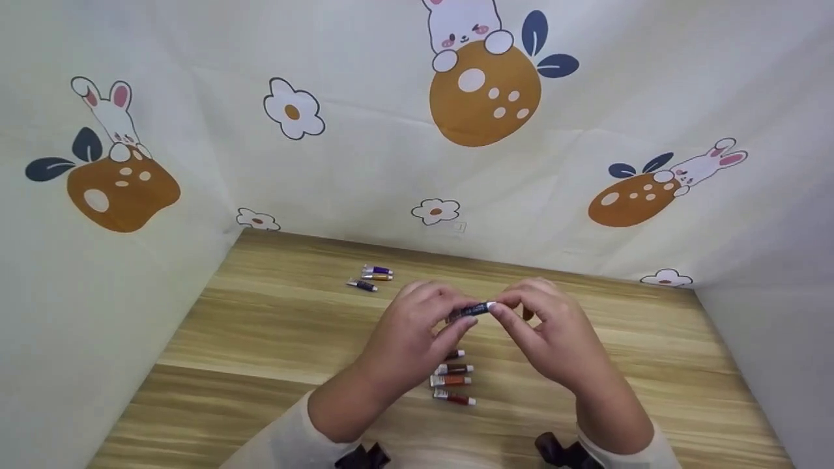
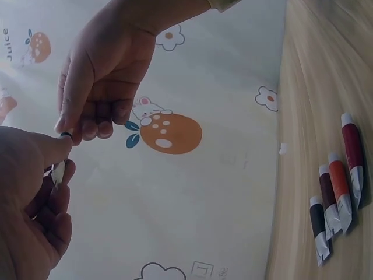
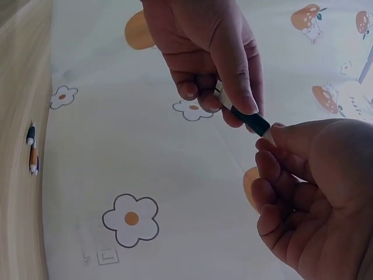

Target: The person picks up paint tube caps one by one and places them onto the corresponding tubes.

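A small dark paint tube [image 1: 472, 311] with a white cap is held up above the table between both hands. My left hand [image 1: 414, 332] grips the tube's body between thumb and fingers. The right hand [image 1: 560, 335] pinches the white cap [image 3: 268, 136] at the other end. In the right wrist view the tube's silver tail is partly hidden by the left fingers. Below the hands lie a red tube [image 1: 455, 397], an orange tube [image 1: 451, 380], a brown tube [image 1: 456, 369] and a dark tube [image 2: 317, 219], the last partly covered by the left hand in the head view.
Farther back on the wooden table [image 1: 260, 326] are a purple tube [image 1: 378, 270], a yellow-orange tube [image 1: 377, 277] and another dark tube [image 1: 363, 285]. Pale cloth walls [image 1: 365, 163] printed with rabbits, oranges and flowers enclose the table at the back and sides.
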{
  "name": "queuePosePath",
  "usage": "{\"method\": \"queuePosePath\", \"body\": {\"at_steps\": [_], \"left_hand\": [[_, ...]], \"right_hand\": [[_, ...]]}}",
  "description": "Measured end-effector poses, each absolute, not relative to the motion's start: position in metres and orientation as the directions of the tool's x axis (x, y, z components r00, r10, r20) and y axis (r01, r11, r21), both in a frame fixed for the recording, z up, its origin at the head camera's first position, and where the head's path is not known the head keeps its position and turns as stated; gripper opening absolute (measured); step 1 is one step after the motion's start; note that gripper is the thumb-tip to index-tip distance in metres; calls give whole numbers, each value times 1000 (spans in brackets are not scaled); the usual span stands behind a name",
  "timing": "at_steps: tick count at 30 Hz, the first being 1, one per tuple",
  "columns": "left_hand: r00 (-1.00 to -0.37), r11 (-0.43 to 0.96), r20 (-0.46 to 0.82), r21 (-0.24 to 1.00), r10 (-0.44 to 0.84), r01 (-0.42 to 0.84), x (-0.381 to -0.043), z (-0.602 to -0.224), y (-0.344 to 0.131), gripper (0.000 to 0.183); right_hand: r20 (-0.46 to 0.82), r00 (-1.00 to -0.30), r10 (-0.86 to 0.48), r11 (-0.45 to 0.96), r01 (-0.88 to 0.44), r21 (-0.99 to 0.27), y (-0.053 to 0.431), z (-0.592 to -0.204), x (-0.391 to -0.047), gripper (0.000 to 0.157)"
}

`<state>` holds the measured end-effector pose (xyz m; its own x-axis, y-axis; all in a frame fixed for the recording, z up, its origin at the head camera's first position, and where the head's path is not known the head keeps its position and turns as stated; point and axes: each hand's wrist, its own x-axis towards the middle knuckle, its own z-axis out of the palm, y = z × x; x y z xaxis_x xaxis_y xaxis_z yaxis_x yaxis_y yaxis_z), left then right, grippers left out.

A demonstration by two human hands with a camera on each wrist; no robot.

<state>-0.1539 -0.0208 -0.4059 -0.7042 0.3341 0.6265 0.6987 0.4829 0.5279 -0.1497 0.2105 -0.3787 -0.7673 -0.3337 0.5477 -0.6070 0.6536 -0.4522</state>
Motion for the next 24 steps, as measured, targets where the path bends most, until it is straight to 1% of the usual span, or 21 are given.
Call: {"method": "queuePosePath", "body": {"at_steps": [4,10,14,18,21,24], "left_hand": [[-749,516,568,553,341,654,-157,-408,-20,22],[-806,558,450,582,384,591,-166,-413,-21,22],[-852,610,326,598,408,521,-178,-424,-22,20],[-889,656,176,618,423,434,-192,-440,-25,19],[-898,674,86,631,432,385,-203,-453,-28,17],[-892,683,33,631,450,368,-211,-466,-31,14]], "right_hand": [[461,-843,-276,694,-507,-511,212,-381,-155,3],[326,-914,-242,745,-390,-541,215,-384,-166,7],[283,-941,-184,753,-320,-575,223,-385,-175,12],[250,-961,-113,745,-249,-619,236,-388,-186,23],[219,-974,-64,733,-195,-651,247,-393,-198,32],[187,-982,-11,713,-138,-687,259,-403,-212,38]]}}
